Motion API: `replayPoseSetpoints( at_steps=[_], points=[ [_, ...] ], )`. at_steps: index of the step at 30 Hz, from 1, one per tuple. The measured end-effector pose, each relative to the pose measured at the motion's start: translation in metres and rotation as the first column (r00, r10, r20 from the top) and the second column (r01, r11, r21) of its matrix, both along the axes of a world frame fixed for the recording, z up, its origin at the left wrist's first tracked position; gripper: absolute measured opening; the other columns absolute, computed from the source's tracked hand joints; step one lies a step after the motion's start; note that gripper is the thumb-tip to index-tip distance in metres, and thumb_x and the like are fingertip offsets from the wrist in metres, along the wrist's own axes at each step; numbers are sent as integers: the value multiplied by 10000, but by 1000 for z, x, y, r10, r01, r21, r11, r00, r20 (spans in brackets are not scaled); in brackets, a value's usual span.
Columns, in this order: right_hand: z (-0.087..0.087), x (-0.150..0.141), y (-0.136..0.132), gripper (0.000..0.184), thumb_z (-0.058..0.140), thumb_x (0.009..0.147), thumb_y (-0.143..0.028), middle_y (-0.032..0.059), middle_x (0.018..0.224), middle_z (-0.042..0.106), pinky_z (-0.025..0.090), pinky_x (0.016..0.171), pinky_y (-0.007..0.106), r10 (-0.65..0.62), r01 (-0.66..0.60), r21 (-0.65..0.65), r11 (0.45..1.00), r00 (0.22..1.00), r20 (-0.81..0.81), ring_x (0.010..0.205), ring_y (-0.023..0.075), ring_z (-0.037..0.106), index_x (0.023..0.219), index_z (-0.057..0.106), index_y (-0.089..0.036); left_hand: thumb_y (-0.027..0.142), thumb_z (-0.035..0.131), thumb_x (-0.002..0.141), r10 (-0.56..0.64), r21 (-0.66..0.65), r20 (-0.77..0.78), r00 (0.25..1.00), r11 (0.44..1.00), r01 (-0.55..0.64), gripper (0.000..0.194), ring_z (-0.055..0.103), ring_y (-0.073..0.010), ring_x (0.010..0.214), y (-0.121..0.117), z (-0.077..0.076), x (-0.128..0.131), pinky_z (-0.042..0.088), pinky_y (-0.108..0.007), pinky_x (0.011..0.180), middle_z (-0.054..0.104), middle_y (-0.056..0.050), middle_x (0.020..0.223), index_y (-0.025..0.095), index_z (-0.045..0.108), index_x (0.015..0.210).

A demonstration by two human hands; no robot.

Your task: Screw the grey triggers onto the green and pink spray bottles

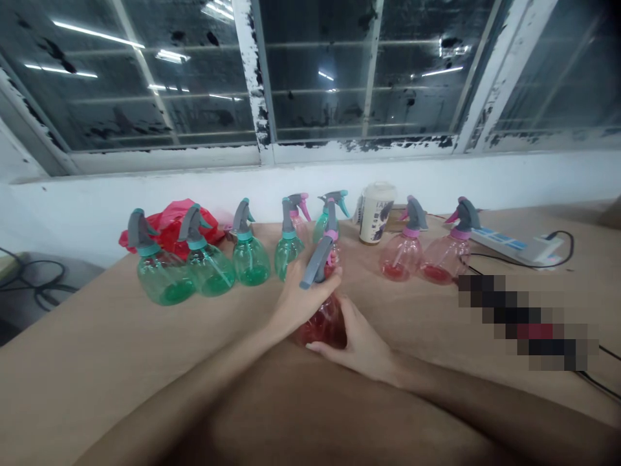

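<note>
Lying in loose loops past the left edge of the wood-toned tabletop (pixel 87 349), a black cable (pixel 46 278) marks the far left. A crumpled red plastic bag (pixel 167 223) sits next, behind the left end of a row of trigger spray bottles. Four green spray bottles (pixel 167 281) stand upright in this row, each with a grey head and teal collar; green liquid is visible in the lower part of the three leftmost units. Behind the fourth unit stand a pink-trigger bottle (pixel 299 223) and a teal-trigger bottle (pixel 321 226), both partly hidden. The left hand (pixel 303 288) is closed around the neck of the pink spray bottle (pixel 323 323), located at front centre, directly before the person; its grey head (pixel 317 262) projects above the grip. The right hand (pixel 366 336) is partly open, curved around the lower right side of the same bottle body, thumb in front. Behind and to the right is a lidded paper cup (pixel 377 220) with dark print. Two red-tinted spray bottles (pixel 400 259) follow, upright, side by side, with red liquid at the base. A white power strip (pixel 514 246) with blue markings lies at the right, a black cord (pixel 574 246) connected at its end.
</note>
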State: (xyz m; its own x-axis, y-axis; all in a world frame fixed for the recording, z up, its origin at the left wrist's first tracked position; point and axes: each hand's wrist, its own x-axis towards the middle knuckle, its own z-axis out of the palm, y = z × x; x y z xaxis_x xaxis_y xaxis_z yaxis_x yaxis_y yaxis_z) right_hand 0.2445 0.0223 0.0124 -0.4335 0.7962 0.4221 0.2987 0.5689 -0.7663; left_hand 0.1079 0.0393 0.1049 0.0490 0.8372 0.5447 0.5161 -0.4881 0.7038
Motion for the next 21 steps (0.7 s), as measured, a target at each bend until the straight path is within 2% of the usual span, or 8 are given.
replayPoseSetpoints(
  at_steps=[4, 8, 11, 14, 17, 21],
  points=[
    [3, -4, 2, 793, 773, 691, -384, 118, 1332, 518, 409, 1056, 514, 25, -25, 1, 1000, 998, -58, 1257, 295, 493, 1341, 345, -235, 336, 646, 799, -22, -46, 26, 999, 999, 24, 196, 622, -176, 710, -2, -4, 2, 517, -335, 701, 618, 16, 717, 216, 602, 948],
    [10, -10, 0, 864, 817, 643, -435, 109, 1388, 481, 412, 1071, 486, 38, -47, -54, 997, 985, -168, 1308, 284, 453, 1336, 334, -254, 390, 667, 798, -25, -56, 105, 994, 998, 31, 321, 648, -221, 859, -6, -8, 4, 518, -389, 803, 665, -34, 913, 212, 583, 1051],
    [15, -6, -5, 852, 807, 664, -415, 103, 1401, 475, 405, 1078, 481, 39, -49, -56, 997, 985, -168, 1323, 279, 438, 1349, 325, -258, 406, 693, 781, -68, -73, 122, 990, 994, 77, 521, 627, -258, 1014, -10, -6, 6, 486, -450, 917, 638, -69, 1118, 223, 498, 1229],
    [13, 11, -9, 780, 796, 679, -416, 110, 1324, 536, 439, 1035, 506, 3, -11, -74, 997, 994, -109, 1249, 299, 509, 1314, 373, -249, 393, 737, 741, -164, -82, 100, 981, 982, 172, 749, 520, -293, 1217, -16, -11, 9, 407, -492, 1036, 517, -105, 1342, 239, 353, 1366],
    [5, 40, -4, 752, 766, 718, -421, 137, 1283, 544, 462, 1003, 507, -83, 75, -84, 994, 992, -99, 1188, 300, 549, 1318, 362, -213, 364, 743, 730, -211, -136, 56, 976, 967, 217, 863, 394, -303, 1336, -20, -33, 12, 319, -517, 1110, 397, -134, 1449, 224, 245, 1420],
    [-1, 76, 21, 754, 754, 711, -476, 133, 1291, 507, 397, 1037, 579, -285, 285, 9, 958, 958, 5, 1225, 341, 496, 1319, 385, -226, 390, 646, 812, -192, -148, 6, 981, 970, 191, 682, 368, -284, 1342, -21, -73, 16, 294, -516, 1123, 388, -147, 1425, 192, 293, 1361]
  ],
)
